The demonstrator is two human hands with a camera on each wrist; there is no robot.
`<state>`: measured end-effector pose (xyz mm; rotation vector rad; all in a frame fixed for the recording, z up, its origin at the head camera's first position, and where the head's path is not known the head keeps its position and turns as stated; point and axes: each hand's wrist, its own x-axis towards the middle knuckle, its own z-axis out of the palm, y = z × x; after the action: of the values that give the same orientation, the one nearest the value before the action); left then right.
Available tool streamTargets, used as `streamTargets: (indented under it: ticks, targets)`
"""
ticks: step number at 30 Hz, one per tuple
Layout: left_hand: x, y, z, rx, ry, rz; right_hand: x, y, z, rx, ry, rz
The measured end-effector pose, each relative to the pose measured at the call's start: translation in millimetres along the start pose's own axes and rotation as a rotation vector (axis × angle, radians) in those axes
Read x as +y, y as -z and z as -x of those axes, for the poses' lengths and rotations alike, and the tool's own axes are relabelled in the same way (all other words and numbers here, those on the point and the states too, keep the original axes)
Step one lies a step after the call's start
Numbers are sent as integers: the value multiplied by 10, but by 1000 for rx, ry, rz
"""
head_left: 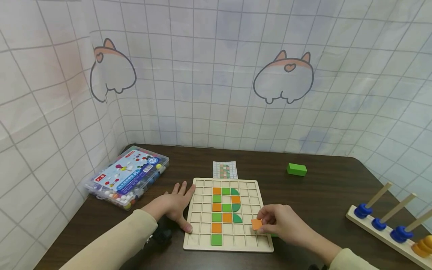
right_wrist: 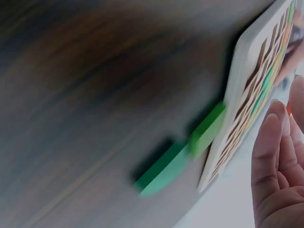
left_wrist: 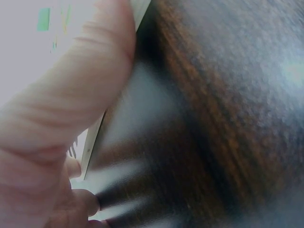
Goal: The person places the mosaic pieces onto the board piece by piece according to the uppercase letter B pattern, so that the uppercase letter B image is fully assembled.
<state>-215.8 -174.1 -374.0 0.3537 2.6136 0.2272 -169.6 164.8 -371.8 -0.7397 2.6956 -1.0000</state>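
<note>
A wooden grid board (head_left: 244,243) lies on the dark table, with orange and green square tiles and dark green quarter-round tiles set in its middle columns. My left hand (head_left: 176,207) rests along the board's left edge, fingers spread and thumb on the rim. Over the right side of the board, my right hand (head_left: 281,224) pinches an orange square tile (head_left: 256,224) between thumb and fingers. In the right wrist view, a light green tile (right_wrist: 207,129) and a dark green rounded tile (right_wrist: 164,170) lie beside the board's edge.
Behind the board lies a small printed pattern card (head_left: 225,170). A clear plastic box of colourful beads (head_left: 126,174) sits at the left. A green block (head_left: 297,169) is at the back right, and a peg stand with blue and yellow rings (head_left: 384,229) stands at the right edge.
</note>
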Motion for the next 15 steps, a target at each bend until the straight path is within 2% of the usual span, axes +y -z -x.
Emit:
streamTargets:
  ticks: [4, 11, 15]
  targets:
    - [3, 5, 9, 0, -3, 3, -122, -140, -86, -31, 39, 3]
    - [6, 8, 8, 5, 2, -3, -272, -346, -180, -104, 40, -22]
    - [3, 3, -1, -2, 5, 0, -324, -424, -193, -105, 71, -37]
